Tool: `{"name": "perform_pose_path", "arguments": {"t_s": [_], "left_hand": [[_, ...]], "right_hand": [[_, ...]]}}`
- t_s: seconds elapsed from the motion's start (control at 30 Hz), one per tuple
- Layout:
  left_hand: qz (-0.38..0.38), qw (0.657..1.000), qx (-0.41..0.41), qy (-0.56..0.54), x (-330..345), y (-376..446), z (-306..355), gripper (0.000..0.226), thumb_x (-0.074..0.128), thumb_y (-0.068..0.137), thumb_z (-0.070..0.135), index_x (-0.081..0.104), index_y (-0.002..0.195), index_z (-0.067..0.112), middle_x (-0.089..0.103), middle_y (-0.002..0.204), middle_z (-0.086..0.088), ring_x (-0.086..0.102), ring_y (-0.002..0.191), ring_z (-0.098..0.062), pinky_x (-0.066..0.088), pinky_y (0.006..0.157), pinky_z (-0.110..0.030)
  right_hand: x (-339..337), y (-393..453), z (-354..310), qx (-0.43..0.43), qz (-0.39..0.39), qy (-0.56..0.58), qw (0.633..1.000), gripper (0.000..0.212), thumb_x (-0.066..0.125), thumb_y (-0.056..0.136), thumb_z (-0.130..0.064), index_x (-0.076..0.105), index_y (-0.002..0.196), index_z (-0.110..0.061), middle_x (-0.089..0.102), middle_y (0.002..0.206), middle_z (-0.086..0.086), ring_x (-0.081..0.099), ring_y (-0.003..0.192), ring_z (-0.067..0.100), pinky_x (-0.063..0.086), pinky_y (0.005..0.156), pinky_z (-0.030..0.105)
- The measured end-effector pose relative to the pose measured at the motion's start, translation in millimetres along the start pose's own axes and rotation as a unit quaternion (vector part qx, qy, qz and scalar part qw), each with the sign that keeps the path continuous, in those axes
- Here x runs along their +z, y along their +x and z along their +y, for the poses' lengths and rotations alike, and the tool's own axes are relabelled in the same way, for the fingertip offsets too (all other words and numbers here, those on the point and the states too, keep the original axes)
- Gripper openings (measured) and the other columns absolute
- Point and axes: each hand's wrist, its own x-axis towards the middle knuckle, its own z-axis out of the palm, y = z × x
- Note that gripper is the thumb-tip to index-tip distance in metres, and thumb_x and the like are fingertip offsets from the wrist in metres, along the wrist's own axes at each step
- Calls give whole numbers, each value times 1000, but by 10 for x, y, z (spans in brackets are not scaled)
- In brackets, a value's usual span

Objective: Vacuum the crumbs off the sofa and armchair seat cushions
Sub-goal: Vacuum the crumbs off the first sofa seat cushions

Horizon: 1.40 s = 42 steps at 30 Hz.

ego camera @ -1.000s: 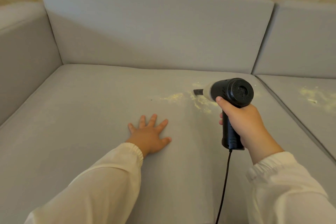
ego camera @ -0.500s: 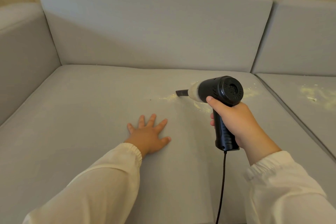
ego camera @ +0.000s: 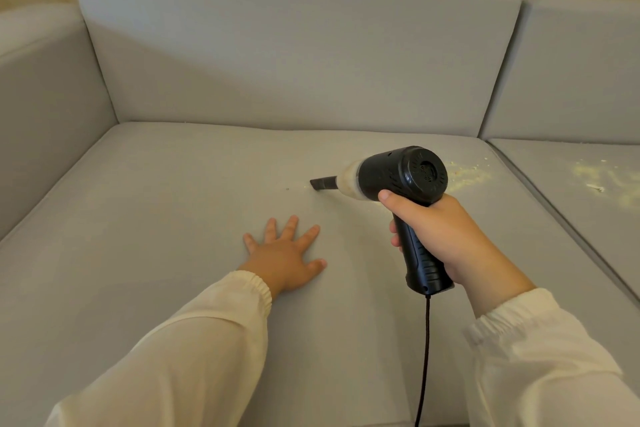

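Right hand (ego camera: 446, 239) clenches the handheld vacuum (ego camera: 398, 180), nozzle on the seat cushion (ego camera: 173, 218). Left hand (ego camera: 282, 255) lies flat, grip released. Crumbs (ego camera: 465, 177) behind vacuum; more crumbs on neighbouring cushion (ego camera: 588, 218).

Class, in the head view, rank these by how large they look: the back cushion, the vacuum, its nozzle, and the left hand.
1. Back cushion
2. Vacuum
3. Left hand, though the vacuum is nearer the camera, so their order is unsure
4. Nozzle

head: worn | faces forward and down | close over sofa seat cushion (ego camera: 173, 218) | single view
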Motion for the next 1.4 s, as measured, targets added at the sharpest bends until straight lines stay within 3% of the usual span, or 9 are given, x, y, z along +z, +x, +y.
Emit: {"name": "perform_pose_path", "arguments": {"t_s": [0.4,0.57,0.77,0.87,0.97,1.13,1.27,1.4], "left_hand": [[-9,1000,-2,4,-20,-9,8,77,25,93,83,-10,157,59,-20,172,10,-18,158,-35,-1,115,-77],[-11,1000,-3,2,-32,-15,11,77,27,94,82,-9,158,58,-20,172,11,-19,158,-34,-1,116,-77],[-7,1000,-3,0,-8,-1,1,78,26,93,83,-9,158,58,-20,172,11,-18,158,-35,-1,116,-77],[-7,1000,-4,2,-11,-1,7,78,26,93,83,-9,158,59,-20,172,12,-18,158,-34,0,116,-77],[-7,1000,-6,5,-13,-9,16,77,27,94,82,-10,157,58,-20,172,12,-18,158,-34,1,116,-77],[-6,1000,-6,3,-13,-10,19,77,27,94,82,-10,158,58,-20,172,12,-18,158,-34,1,116,-77],[-6,1000,-3,1,-7,-4,11,77,26,94,83,-10,157,59,-20,172,11,-18,158,-34,-1,116,-77],[-5,1000,-2,3,-11,-8,7,78,26,93,83,-9,158,59,-20,172,11,-18,158,-34,0,116,-77]], "right_hand": [[123,-43,-21,-27,-23,-39,999,23,77,92,-44,76,94,-20,78,82,10,76,69,20,63,76,39],[49,-37,-14,-29,45,-32,998,21,78,91,-44,75,97,-23,78,81,9,76,64,16,57,67,32],[-78,-86,-25,-13,52,-1,999,25,79,91,-42,74,97,-18,77,85,15,74,63,18,63,75,42],[-73,-90,-12,-26,77,-31,996,20,79,91,-44,73,96,-26,78,84,11,75,63,16,60,67,34],[-89,-80,21,-27,99,-60,993,19,79,90,-45,72,94,-28,78,85,10,77,67,20,60,72,36],[-118,-105,-9,1,56,-51,997,30,79,90,-44,74,94,-15,78,84,12,75,62,16,57,65,31],[-92,-156,-44,6,4,-48,999,31,78,91,-44,76,93,-13,78,80,11,76,65,18,60,71,35],[-95,-165,-59,-12,45,-27,999,27,79,90,-44,76,94,-17,78,82,12,75,64,17,59,68,34]]}}
